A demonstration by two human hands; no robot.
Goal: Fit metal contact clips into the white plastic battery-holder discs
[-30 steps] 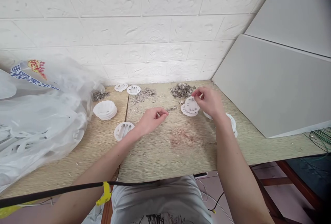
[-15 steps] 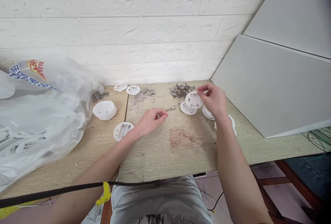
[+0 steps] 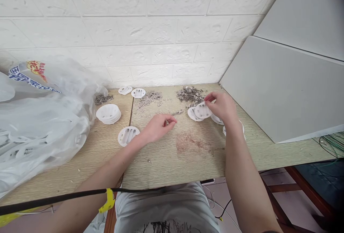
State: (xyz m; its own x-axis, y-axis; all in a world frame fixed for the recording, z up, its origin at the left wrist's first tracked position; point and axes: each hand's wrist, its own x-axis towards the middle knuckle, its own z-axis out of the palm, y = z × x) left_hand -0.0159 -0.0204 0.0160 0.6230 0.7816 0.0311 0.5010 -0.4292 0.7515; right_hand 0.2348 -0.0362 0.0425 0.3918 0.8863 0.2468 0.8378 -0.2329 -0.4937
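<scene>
My right hand point(image 3: 220, 105) pinches the edge of a white round battery holder point(image 3: 203, 110) between thumb and fingertips. That disc overlaps a second white battery holder point(image 3: 194, 114) lying on the table. Near the middle, my left hand point(image 3: 160, 127) hovers low over the wood with thumb and index brought together; whatever sits between them, if anything, is too small to make out. Just beyond its fingertips lie slim metal pieces point(image 3: 177, 112). Behind the right hand's disc spreads a heap of small metal parts point(image 3: 190, 94). More white discs point(image 3: 216, 118) lie partly hidden by my right wrist.
A stack of white discs point(image 3: 108, 114) stands at left, near a single battery holder point(image 3: 126, 136) beside my left forearm. A plastic bag point(image 3: 53, 125) covers the left side. Fine metal bits point(image 3: 150, 97) lie by the wall; a grey panel point(image 3: 290, 89) leans at right.
My right hand has lowered the battery holder slightly toward me and right, over the other disc. My left hand has shifted only slightly, its fingers still together.
</scene>
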